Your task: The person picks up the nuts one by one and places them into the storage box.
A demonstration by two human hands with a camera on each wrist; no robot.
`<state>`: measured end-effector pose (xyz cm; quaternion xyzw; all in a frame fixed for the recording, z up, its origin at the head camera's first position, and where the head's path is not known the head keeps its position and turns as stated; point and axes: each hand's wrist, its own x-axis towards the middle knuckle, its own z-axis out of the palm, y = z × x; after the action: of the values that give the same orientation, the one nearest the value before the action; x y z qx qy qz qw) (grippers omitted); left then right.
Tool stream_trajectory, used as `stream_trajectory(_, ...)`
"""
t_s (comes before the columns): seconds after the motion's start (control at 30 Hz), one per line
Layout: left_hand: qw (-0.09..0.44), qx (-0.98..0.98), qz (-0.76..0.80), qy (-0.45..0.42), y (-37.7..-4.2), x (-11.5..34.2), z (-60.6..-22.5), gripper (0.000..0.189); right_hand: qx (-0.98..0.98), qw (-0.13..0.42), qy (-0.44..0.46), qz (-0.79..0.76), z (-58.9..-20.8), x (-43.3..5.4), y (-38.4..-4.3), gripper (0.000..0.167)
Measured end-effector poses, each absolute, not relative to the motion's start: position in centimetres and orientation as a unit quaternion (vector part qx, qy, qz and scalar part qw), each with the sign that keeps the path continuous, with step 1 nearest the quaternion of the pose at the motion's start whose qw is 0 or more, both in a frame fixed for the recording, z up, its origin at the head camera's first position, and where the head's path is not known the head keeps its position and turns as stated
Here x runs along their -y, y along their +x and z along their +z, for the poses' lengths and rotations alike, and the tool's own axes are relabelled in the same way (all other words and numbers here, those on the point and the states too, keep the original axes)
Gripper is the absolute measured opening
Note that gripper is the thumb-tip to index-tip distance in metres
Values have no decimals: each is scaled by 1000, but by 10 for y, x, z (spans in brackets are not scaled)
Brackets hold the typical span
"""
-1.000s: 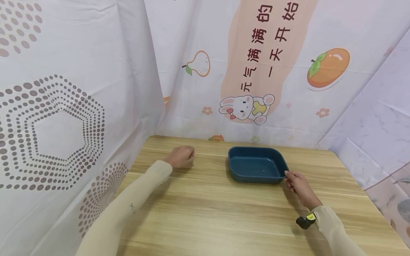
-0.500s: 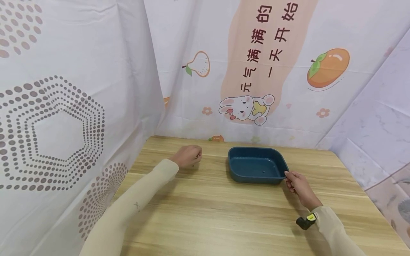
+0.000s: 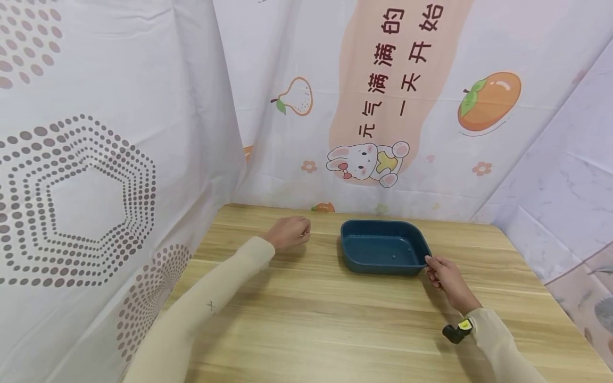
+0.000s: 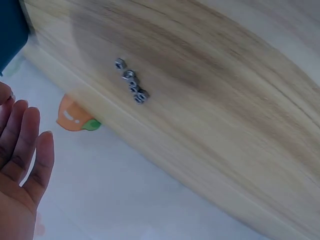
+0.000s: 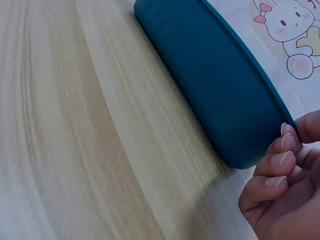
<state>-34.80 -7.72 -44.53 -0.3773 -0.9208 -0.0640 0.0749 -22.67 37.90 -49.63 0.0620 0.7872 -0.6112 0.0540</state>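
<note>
My left hand [image 3: 289, 233] is above the table to the left of a dark blue plastic basin [image 3: 353, 264]. Its thumb and forefinger are pinched together on what looks like a small metal nut, mostly hidden by the fingertips. In the left wrist view, several hex nuts [image 4: 133, 84] lie in a short row on the wood, apart from the left hand [image 4: 20, 170]; the arm hides them in the head view. My right hand [image 3: 447, 282] grips the near right corner of the basin, thumb on the rim, fingers curled below outside. Inside the basin lies a small nut [image 3: 394, 257].
The wooden table [image 3: 306, 319] reaches back to a printed curtain [image 3: 287, 159]. A patterned white curtain [image 3: 96, 202] hangs along the left side, and another [image 3: 565, 213] along the right. A small black wrist camera [image 3: 457, 332] sits on the right cuff.
My left hand has moved to the right, away from the row of nuts and closer to the basin. The right hand and the basin have stayed in place.
</note>
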Motion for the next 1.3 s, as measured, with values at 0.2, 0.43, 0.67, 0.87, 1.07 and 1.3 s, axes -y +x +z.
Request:
stream_trajectory(0.2, 81, 916, -67, -386, -347, 70, -444, 7, -787, 55, 61, -611, -495, -379, -227, 38)
stream_trajectory(0.43, 92, 913, -62, -392, -347, 62, -443, 7, -792, 47, 57, -606, -493, -377, -223, 42)
stream_trajectory(0.67, 102, 905, -70, -408, -344, 53, -438, 6, -794, 46, 58, -603, -493, -377, -223, 42)
stream_trajectory(0.87, 105, 899, -70, -419, -345, 45, -436, 6, -792, 49, 61, -605, -494, -379, -225, 40)
stream_trajectory(1.07, 115, 895, -68, -426, -346, 38, -436, 6, -795, 43, 55, -603, -493, -379, -226, 42)
stream_trajectory(1.3, 132, 887, -75, -436, -348, 28, -441, 6, -793, 37, 54, -605, -494, -377, -224, 45)
